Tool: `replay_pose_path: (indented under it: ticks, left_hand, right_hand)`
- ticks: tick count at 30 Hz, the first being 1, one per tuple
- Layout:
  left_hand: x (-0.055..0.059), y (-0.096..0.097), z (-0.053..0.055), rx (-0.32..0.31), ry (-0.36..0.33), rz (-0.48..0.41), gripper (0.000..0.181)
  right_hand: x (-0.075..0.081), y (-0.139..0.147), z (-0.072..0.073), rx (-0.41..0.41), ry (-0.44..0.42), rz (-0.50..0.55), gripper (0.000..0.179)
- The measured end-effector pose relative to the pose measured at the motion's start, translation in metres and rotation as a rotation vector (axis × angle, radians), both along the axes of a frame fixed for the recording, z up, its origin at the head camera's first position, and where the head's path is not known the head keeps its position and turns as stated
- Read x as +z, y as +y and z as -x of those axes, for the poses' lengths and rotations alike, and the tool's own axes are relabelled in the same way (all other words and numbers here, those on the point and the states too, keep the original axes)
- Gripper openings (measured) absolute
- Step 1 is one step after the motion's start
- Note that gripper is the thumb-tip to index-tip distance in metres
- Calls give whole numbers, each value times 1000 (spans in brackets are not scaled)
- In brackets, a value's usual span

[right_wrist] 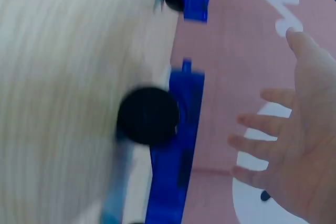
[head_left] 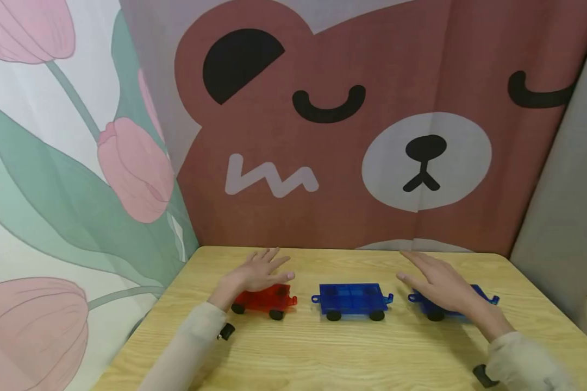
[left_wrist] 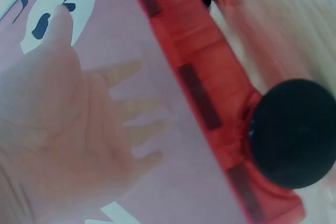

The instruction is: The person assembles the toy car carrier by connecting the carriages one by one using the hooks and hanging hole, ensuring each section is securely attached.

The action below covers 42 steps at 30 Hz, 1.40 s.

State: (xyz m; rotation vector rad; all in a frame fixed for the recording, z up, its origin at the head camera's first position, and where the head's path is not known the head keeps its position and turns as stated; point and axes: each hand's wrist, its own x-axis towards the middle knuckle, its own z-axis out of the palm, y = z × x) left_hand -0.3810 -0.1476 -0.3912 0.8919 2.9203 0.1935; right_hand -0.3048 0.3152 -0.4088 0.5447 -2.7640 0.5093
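In the head view, our left hand (head_left: 254, 276) partly hides the red car (head_left: 274, 298), our right hand (head_left: 440, 282) the rightmost blue car (head_left: 424, 304); we see both empty, fingers extended.

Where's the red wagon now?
In the head view, the red wagon is on the table, partly hidden by the left hand, left of the middle blue wagon.

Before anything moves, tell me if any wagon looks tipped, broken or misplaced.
Nothing stands out. The red wagon, middle blue wagon and right blue wagon stand upright in a row with gaps between. No damage shows, though the left hand and right hand partly hide the end wagons.
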Motion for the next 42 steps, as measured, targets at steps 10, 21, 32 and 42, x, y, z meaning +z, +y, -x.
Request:
replay_pose_path:
  ticks: [10, 21, 32, 42]
  left_hand:
    - [12, -19, -19, -78, -106, -5, 82]
    - [0, -29, -26, -110, -177, 17, 98]
    - [-2, -18, -18, -194, -221, -38, 76]
    - [-2, -11, -19, -168, -227, -48, 77]
  right_hand:
    - [-2, -44, -5, 69, -53, 103, 66]
    - [-14, -72, -7, 134, -124, 131, 71]
    - [-24, -83, -2, 215, -302, 84, 83]
    - [-26, -87, -4, 310, -246, -4, 76]
